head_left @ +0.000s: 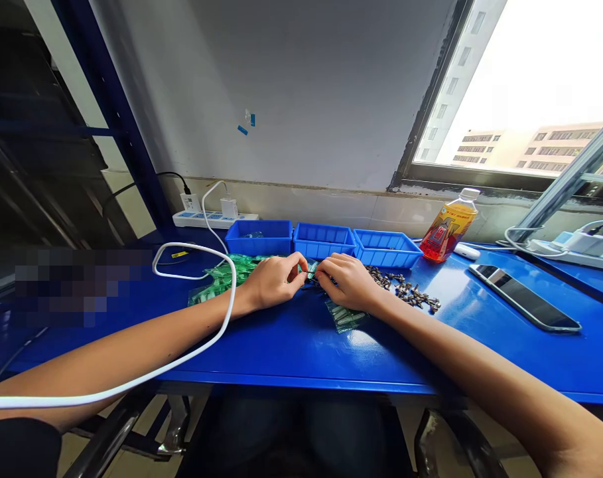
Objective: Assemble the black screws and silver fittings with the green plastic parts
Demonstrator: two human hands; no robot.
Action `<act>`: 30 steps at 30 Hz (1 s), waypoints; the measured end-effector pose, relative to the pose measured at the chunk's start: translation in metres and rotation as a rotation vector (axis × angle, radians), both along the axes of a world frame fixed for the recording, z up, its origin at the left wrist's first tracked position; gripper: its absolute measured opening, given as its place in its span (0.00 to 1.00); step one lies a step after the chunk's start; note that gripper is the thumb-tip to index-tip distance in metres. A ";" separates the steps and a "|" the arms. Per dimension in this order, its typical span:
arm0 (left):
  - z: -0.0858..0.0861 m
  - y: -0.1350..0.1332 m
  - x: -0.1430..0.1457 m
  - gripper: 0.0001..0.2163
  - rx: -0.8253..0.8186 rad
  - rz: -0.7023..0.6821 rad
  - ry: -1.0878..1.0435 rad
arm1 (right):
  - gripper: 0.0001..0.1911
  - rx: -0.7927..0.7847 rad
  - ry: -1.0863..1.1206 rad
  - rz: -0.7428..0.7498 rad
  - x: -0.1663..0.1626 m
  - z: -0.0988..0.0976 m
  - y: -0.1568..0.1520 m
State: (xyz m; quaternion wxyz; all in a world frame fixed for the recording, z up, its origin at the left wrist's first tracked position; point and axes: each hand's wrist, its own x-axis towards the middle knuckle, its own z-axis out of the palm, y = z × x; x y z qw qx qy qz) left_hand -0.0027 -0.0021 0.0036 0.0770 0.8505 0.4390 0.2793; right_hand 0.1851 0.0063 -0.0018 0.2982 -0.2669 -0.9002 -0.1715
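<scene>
My left hand point(276, 279) and my right hand point(348, 282) meet over the middle of the blue table, fingertips almost touching. Thumb and forefinger of the left are pinched on a small, thin dark piece point(310, 271), too small to name. The right hand's fingers are curled at the other end of it; what they grip is hidden. Beside my left hand lies a heap of green plastic packets point(214, 282). Under my right hand is another green packet point(345, 318). Several small metal screw-like parts point(413, 295) are spread to the right of that hand.
Three blue bins point(259, 238) stand in a row against the wall. A drink bottle point(449, 226) and a phone point(525, 297) are at the right. A white cable point(231, 292) loops up across the view before my left arm. Behind is a power strip point(216, 220).
</scene>
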 end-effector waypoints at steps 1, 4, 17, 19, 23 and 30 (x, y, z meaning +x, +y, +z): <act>0.000 0.000 0.000 0.05 0.001 -0.002 -0.002 | 0.13 -0.004 -0.002 -0.001 0.000 0.000 0.000; 0.000 -0.001 0.000 0.05 0.005 -0.003 -0.004 | 0.14 -0.020 -0.016 -0.009 0.001 0.000 0.000; 0.001 -0.001 0.000 0.04 -0.009 -0.007 0.010 | 0.15 -0.042 -0.042 -0.033 0.000 0.001 0.000; 0.001 -0.001 0.000 0.04 -0.011 -0.011 0.006 | 0.15 -0.047 -0.041 -0.035 0.001 0.002 0.000; 0.001 -0.001 0.000 0.04 -0.020 -0.016 -0.008 | 0.16 -0.050 -0.039 -0.026 0.001 0.002 0.000; 0.001 -0.001 0.000 0.04 -0.028 -0.013 0.017 | 0.14 -0.059 -0.041 -0.003 0.000 0.002 -0.001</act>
